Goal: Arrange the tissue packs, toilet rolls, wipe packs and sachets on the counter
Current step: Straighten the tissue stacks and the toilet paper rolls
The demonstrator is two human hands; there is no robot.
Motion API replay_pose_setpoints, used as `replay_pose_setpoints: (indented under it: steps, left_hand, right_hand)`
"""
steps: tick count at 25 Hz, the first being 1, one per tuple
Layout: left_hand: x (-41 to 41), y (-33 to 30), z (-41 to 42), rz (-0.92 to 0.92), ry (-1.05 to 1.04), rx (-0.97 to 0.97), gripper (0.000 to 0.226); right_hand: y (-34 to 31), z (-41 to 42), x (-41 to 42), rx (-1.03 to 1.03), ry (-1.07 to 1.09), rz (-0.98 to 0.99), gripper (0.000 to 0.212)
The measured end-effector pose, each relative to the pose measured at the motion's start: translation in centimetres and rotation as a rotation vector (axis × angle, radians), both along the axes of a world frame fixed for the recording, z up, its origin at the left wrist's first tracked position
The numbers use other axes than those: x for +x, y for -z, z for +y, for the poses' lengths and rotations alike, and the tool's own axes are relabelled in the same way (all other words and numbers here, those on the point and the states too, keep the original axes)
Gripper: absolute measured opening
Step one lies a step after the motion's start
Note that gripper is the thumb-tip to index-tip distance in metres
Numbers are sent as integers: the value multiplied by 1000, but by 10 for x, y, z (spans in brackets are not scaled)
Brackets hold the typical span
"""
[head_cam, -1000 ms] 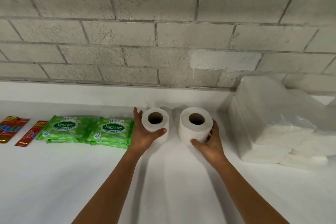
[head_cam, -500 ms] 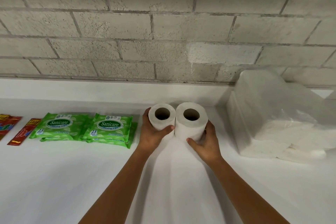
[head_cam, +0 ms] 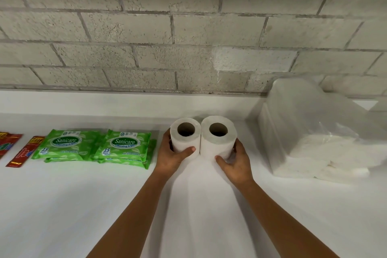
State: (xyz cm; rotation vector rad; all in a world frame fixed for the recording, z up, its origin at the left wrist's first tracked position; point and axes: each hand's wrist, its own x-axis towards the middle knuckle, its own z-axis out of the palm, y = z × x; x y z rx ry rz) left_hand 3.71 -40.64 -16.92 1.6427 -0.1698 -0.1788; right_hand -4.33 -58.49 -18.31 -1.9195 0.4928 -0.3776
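Two white toilet rolls stand upright and touching on the white counter [head_cam: 62,205]. My left hand [head_cam: 170,157] wraps around the left toilet roll [head_cam: 185,142], thumb on its front. My right hand [head_cam: 235,162] grips the right toilet roll [head_cam: 217,143] from its right side. Green Sanicare wipe packs lie flat to the left in two short stacks, the left stack [head_cam: 67,144] beside the right stack [head_cam: 125,146]. Red sachets [head_cam: 23,151] lie at the far left edge. Clear-wrapped white tissue packs [head_cam: 314,132] sit to the right of the rolls.
A grey block wall [head_cam: 188,27] rises behind the counter above a white ledge [head_cam: 104,100]. The tissue packs lean toward the right edge of view, partly cut off.
Both hands have pushed the two rolls together; they were apart a second ago and now touch. The view has shifted slightly.
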Motion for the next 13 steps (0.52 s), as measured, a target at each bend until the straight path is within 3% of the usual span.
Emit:
replay_pose_setpoints:
  steps: [3, 9, 13]
  left_hand:
    - [-1, 4, 2, -68, -19, 58, 75]
    - [-11, 8, -3, -167, -41, 208, 87]
    - [-7, 16, -2, -201, -49, 186, 89]
  right_hand:
    - [2, -1, 1, -32, 3, -14, 79]
    - [1, -2, 1, -28, -3, 14, 66]
    - [1, -1, 2, -20, 14, -6, 78]
